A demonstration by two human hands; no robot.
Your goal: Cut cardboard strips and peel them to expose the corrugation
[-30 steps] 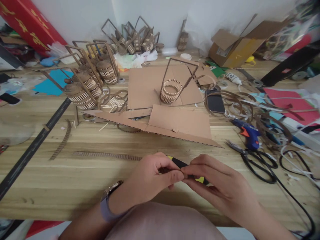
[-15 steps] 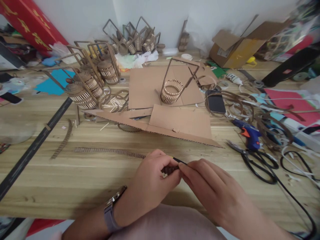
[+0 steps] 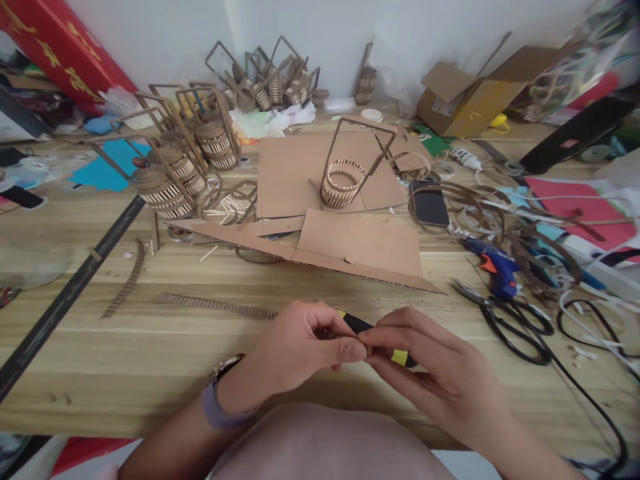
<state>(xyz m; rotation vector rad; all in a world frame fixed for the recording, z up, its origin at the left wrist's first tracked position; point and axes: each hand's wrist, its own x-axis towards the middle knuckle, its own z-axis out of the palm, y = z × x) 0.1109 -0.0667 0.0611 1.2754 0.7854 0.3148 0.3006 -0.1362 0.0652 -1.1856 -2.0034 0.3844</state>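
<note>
A long brown ribbed strip (image 3: 225, 307) lies across the table and runs up to my left hand (image 3: 305, 347), which is closed around its end. My right hand (image 3: 435, 373) pinches at the same spot, fingertips touching those of the left. What sits between the fingertips is small and mostly hidden; it looks like the brown strip's end. Behind and under the fingers shows a black and yellow handled tool (image 3: 356, 324), its kind partly covered; it seems to rest on the table. A second, shorter ribbed strip (image 3: 127, 283) lies at left.
Folded cardboard (image 3: 363, 243) lies just beyond my hands, with a small slatted basket (image 3: 343, 183) behind it. Scissors (image 3: 515, 327) and a blue glue gun (image 3: 495, 267) lie at right. Lidded slatted baskets (image 3: 165, 190) stand at left, near a black bar (image 3: 70, 287).
My right hand has shifted slightly right and its fingers have opened wider, uncovering more of the black and yellow tool. The left thumb now lies straighter. The long strip's far end has moved slightly right.
</note>
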